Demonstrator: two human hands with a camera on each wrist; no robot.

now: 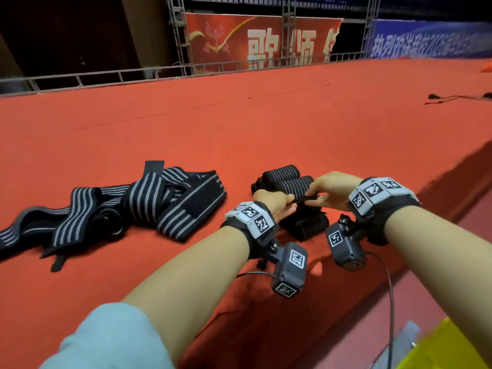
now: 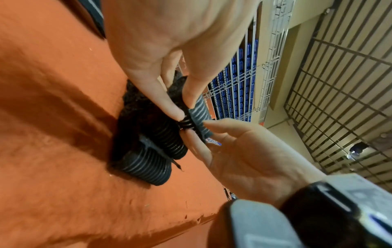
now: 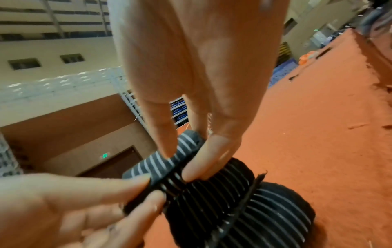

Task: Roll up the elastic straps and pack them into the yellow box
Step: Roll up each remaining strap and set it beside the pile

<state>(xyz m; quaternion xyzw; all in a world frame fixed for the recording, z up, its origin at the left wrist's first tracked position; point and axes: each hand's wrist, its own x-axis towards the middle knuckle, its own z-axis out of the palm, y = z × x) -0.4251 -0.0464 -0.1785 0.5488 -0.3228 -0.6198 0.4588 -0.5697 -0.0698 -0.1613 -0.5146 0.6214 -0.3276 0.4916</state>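
Observation:
Both hands meet over a cluster of rolled black-and-grey striped straps (image 1: 306, 225) on the red carpet. My left hand (image 1: 288, 206) and right hand (image 1: 315, 197) each pinch the edge of a strap end (image 2: 200, 109) between thumb and fingers, just above the rolls (image 2: 148, 164). In the right wrist view, the right hand (image 3: 182, 166) grips the striped end (image 3: 157, 162) from above and the left hand (image 3: 152, 188) from below. Two more rolls (image 1: 282, 173) lie behind. A loose pile of unrolled straps (image 1: 138, 203) lies to the left. A corner of the yellow box (image 1: 447, 347) shows bottom right.
The red carpeted platform (image 1: 292, 123) stretches far back to a metal railing (image 1: 106, 75). Its edge drops off just right of my hands, toward a lower floor. A black cable (image 1: 447, 98) lies far right on the carpet.

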